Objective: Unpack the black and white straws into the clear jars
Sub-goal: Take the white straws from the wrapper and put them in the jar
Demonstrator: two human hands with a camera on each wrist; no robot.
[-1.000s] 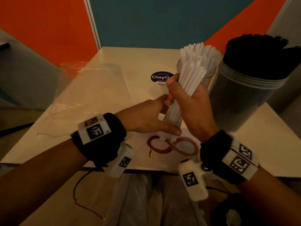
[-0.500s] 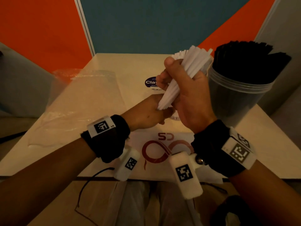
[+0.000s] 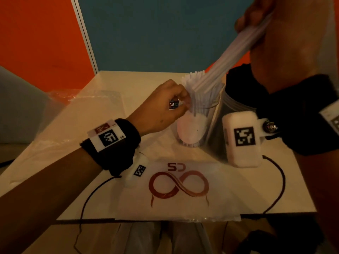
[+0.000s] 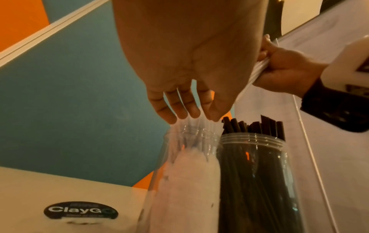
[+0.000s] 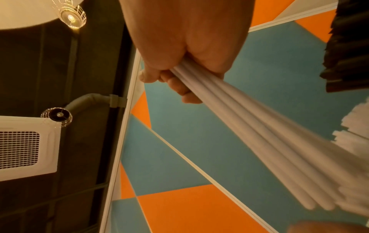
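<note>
The bundle of white straws (image 3: 238, 50), earlier held low over the table, has been lifted by the clenched right hand (image 3: 278, 33) and angled into the clear jar (image 4: 179, 181); the left hand (image 3: 165, 107), fingers relaxed, touches its rim.

Black wristbands (image 3: 113, 143), white tags — coded squares

jars (image 4: 251, 181) side by side, table (image 3: 128, 85) beneath, seemingly touching
</note>
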